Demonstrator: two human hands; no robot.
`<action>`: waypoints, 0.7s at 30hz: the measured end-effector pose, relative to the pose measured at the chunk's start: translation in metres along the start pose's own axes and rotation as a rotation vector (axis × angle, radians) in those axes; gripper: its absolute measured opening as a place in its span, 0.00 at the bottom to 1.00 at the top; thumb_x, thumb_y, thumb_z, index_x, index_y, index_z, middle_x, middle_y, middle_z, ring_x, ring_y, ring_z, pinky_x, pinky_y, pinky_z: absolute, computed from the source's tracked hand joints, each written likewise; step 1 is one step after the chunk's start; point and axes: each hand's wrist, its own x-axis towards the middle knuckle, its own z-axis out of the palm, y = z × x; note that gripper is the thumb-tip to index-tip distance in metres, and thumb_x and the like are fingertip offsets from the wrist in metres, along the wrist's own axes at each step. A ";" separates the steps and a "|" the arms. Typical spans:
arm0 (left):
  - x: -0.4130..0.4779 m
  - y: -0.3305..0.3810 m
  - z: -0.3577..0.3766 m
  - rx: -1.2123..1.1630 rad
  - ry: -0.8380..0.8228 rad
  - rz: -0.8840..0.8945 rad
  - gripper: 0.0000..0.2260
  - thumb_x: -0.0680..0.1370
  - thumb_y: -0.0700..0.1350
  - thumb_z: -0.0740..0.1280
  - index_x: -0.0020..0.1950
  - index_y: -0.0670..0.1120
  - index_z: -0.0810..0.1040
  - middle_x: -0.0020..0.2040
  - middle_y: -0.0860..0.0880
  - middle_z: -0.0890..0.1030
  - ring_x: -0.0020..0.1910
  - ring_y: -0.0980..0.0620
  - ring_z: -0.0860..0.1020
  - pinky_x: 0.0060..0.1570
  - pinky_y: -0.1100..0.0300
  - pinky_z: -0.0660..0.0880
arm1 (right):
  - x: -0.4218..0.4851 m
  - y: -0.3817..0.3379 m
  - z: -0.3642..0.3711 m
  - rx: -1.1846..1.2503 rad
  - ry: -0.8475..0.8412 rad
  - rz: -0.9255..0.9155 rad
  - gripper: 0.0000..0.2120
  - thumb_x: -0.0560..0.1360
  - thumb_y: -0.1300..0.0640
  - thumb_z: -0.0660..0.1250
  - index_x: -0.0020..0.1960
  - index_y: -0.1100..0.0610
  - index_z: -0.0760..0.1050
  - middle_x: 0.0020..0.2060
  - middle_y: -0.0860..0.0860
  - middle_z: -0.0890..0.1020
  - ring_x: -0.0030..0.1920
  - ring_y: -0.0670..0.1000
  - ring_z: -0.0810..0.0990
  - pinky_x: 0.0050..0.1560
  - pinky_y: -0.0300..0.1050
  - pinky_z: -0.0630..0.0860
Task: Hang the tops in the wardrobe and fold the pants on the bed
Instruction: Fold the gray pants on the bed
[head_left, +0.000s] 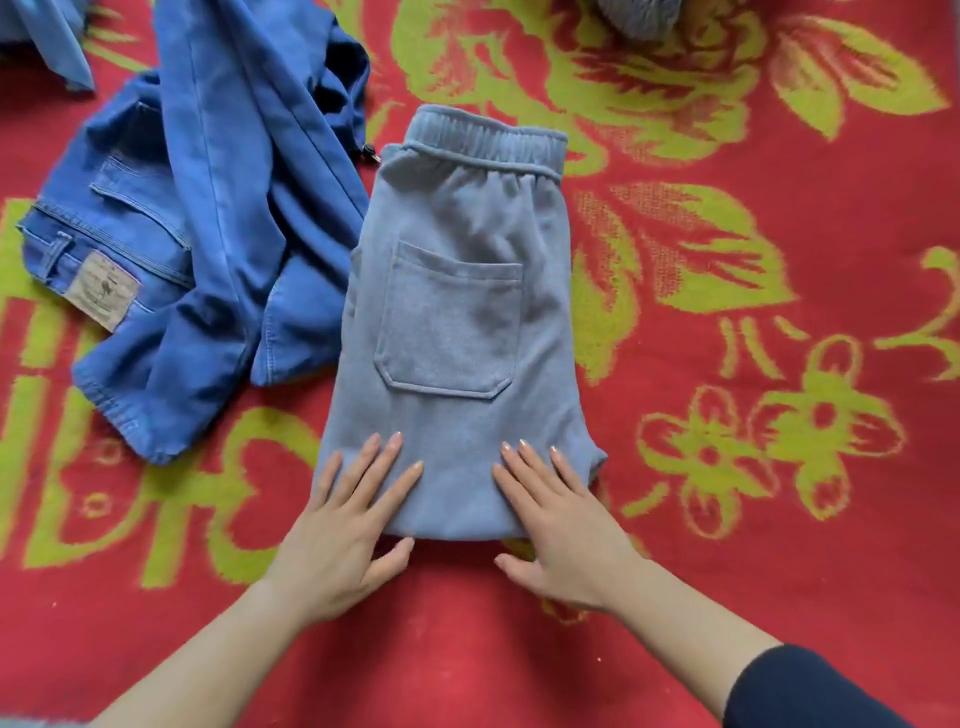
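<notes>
Grey sweatpants (457, 312) lie folded into a compact rectangle on the bed, elastic waistband at the far end and a patch pocket facing up. My left hand (348, 525) lies flat with straight fingers on the near left corner of the fold. My right hand (558, 519) presses flat on the near right corner. Both thumbs sit on the bedcover just below the folded edge. Blue jeans (130, 260) with a leather waist patch lie crumpled to the left, partly under a blue garment (249, 156).
A red bedcover (727, 467) with yellow-green flower patterns fills the view. A light blue cloth (52, 36) shows at the top left corner. A grey knitted item (639, 15) pokes in at the top edge.
</notes>
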 end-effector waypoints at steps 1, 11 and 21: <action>-0.003 -0.002 0.002 0.029 -0.007 0.027 0.34 0.70 0.59 0.62 0.75 0.49 0.65 0.77 0.43 0.59 0.76 0.45 0.54 0.72 0.48 0.50 | -0.004 -0.003 0.005 -0.073 -0.037 -0.015 0.44 0.66 0.38 0.68 0.75 0.60 0.62 0.75 0.59 0.61 0.76 0.58 0.57 0.75 0.58 0.53; 0.029 0.009 -0.024 0.229 0.056 0.048 0.25 0.71 0.35 0.53 0.66 0.41 0.75 0.66 0.34 0.73 0.63 0.39 0.76 0.55 0.52 0.77 | 0.020 0.000 -0.023 0.102 -0.056 0.107 0.22 0.76 0.60 0.59 0.70 0.54 0.70 0.69 0.56 0.72 0.68 0.55 0.71 0.67 0.47 0.68; 0.011 0.022 -0.073 -0.064 -0.488 -0.007 0.08 0.66 0.38 0.60 0.41 0.50 0.72 0.34 0.52 0.75 0.40 0.47 0.76 0.34 0.58 0.67 | -0.019 -0.002 -0.060 0.485 -0.340 0.291 0.13 0.70 0.61 0.61 0.28 0.53 0.72 0.23 0.44 0.73 0.25 0.41 0.70 0.23 0.32 0.64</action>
